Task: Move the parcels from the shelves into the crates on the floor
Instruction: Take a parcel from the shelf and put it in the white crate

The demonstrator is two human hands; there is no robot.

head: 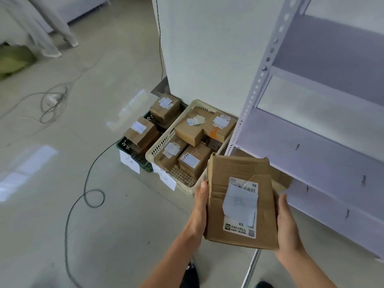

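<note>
Both hands, the left hand [200,206] and right hand [287,222], clamp the long sides of a flat cardboard parcel [241,201], held above the floor just beside the shelf's [311,146] front edge. Best to keep it level, then lower it into the beige crate [158,148], where 4 parcels leave bare mesh at the near corner.

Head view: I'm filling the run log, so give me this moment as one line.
parcel held by left hand and right hand | above floor, near cream crate | dark crate beside it | both hold parcels
</note>
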